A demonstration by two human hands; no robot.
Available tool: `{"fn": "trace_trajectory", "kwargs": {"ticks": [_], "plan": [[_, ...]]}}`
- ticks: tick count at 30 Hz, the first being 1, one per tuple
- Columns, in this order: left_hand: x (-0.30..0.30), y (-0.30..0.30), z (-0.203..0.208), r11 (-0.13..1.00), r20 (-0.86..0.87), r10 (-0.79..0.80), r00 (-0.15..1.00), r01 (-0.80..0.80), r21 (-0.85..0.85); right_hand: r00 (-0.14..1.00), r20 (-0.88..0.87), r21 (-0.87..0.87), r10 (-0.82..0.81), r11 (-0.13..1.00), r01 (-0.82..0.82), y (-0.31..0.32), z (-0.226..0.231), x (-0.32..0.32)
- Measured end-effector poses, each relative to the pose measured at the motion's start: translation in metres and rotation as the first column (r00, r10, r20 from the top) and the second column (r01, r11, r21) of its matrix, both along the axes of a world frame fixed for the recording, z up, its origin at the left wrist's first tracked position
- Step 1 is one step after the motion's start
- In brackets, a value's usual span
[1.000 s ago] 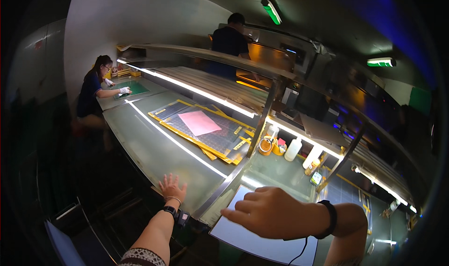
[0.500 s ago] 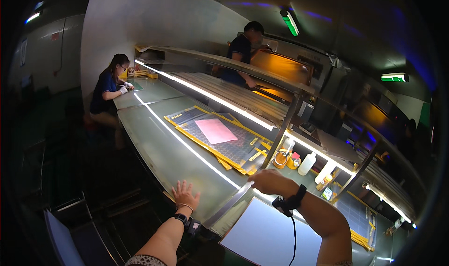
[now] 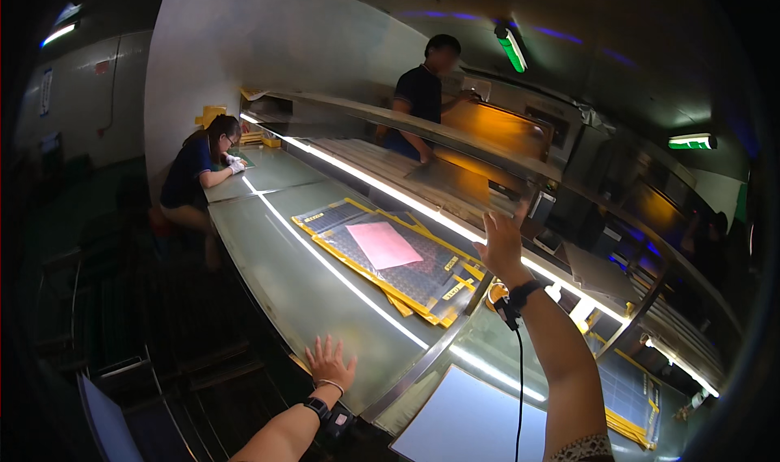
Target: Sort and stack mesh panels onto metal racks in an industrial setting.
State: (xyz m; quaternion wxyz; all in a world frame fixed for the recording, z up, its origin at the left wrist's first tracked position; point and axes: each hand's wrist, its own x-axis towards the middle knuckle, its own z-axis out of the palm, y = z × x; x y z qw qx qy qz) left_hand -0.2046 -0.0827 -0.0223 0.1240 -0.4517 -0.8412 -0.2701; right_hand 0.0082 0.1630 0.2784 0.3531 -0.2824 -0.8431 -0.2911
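My left hand [image 3: 331, 366] rests on the grey-green glass tabletop [image 3: 292, 299], palm down with its fingers spread. My right hand [image 3: 502, 247] is raised at the upright of the shelf frame, in front of the light tube. Its fingers point upward and look apart, with nothing visible in them; whether it touches the upright I cannot tell. Below the right forearm lies a white-blue sheet or panel [image 3: 471, 421]. Beyond the left hand lie dark gridded sheets with yellow borders [image 3: 435, 277], stacked, and a pink sheet [image 3: 383, 245] sits on top.
A shelf with a lit tube [image 3: 366, 177] runs above the table. Bottles [image 3: 582, 309] stand beneath it, partly behind my right arm. Another gridded sheet [image 3: 626, 381] lies at the right. One person [image 3: 187, 169] leans over the far left; another [image 3: 418, 96] stands behind the shelf.
My right hand has lifted from the table seam up to the shelf upright, and its fingers have opened. My left hand still lies flat. The view has shifted slightly.
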Motion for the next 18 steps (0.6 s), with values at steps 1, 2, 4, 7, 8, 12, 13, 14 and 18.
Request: {"fn": "trace_trajectory", "kwargs": {"ticks": [1, 2, 4, 7, 8, 12, 13, 14, 18], "plan": [[-0.002, -0.001, -0.002, 1.000, -0.015, 0.009, 1.000, -0.009, 0.017, 1.000, 0.011, 0.038, 0.011, 0.999, -0.011, 0.011, -0.002, -0.012], [-0.003, -0.002, -0.003, 1.000, -0.023, 0.015, 1.000, -0.014, 0.020, 1.000, 0.029, 0.014, -0.009, 1.000, 0.008, 0.021, -0.004, -0.022], [-0.003, -0.005, -0.004, 1.000, -0.006, 0.012, 1.000, -0.012, -0.007, 0.998, 0.030, 0.007, -0.055, 0.998, 0.055, 0.040, -0.015, -0.050], [-0.001, -0.009, -0.006, 1.000, -0.005, -0.007, 1.000, 0.007, -0.021, 0.993, 0.018, 0.004, -0.121, 0.993, 0.121, 0.070, -0.028, -0.083], [0.000, -0.011, -0.006, 1.000, 0.021, -0.007, 1.000, 0.008, -0.021, 0.987, 0.059, -0.116, -0.149, 0.981, 0.155, 0.075, -0.026, -0.094], [0.009, -0.001, -0.008, 0.998, 0.020, -0.048, 0.999, 0.049, -0.043, 0.975, -0.011, -0.191, -0.223, 0.957, 0.217, 0.127, -0.041, -0.094], [0.011, 0.000, -0.008, 0.997, 0.021, -0.047, 0.999, 0.048, -0.053, 0.957, 0.032, -0.312, -0.288, 0.907, 0.283, 0.128, -0.046, -0.094], [0.009, -0.003, -0.006, 0.997, 0.018, -0.044, 0.999, 0.045, -0.059, 0.985, -0.085, -0.073, -0.151, 0.987, 0.145, 0.112, -0.048, -0.098], [0.000, -0.009, -0.006, 0.994, -0.007, -0.020, 1.000, 0.019, -0.111, 0.980, 0.179, -0.114, -0.091, 0.987, 0.113, 0.015, -0.036, -0.084]]}}
